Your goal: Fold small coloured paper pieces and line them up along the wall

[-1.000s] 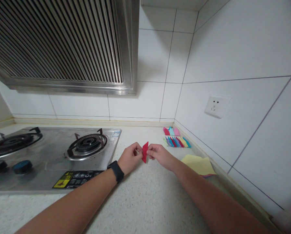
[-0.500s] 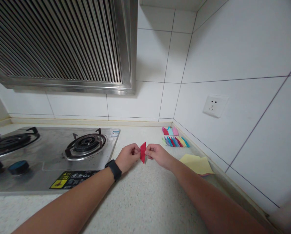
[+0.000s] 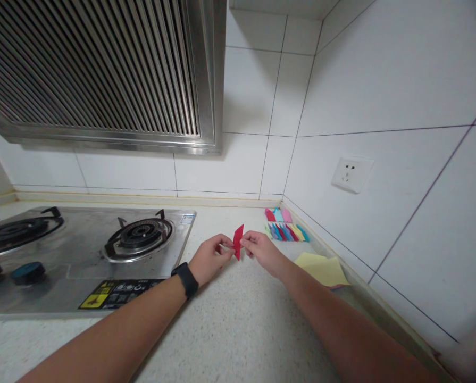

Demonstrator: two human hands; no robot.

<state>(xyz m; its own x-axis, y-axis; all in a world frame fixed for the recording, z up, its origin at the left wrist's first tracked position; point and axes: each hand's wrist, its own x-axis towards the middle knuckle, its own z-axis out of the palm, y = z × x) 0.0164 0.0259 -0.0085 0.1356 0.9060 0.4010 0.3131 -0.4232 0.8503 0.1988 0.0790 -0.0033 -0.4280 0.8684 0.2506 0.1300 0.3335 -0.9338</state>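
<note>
A small piece of folded red paper (image 3: 238, 240), pointed at top and bottom, is held above the counter between both hands. My left hand (image 3: 211, 258), with a black watch on its wrist, pinches the paper's left side. Thumb and forefinger of my right hand (image 3: 261, 250) grip its right side. Beyond the right hand lies a row of folded paper pieces (image 3: 287, 232) in several colours. More folded pieces (image 3: 277, 215) in pink, red and light blue sit behind that row. Near my right forearm are yellow paper sheets (image 3: 321, 268), partly covered by the arm.
A steel gas stove (image 3: 82, 266) with black burners fills the left of the speckled counter (image 3: 230, 330). The range hood (image 3: 122, 80) hangs above it. White tiled walls meet at the back right corner, with a socket (image 3: 352, 174) on the right wall.
The red paper has moved slightly up and right and leans more to the right. My left fingers have spread a little along its edge.
</note>
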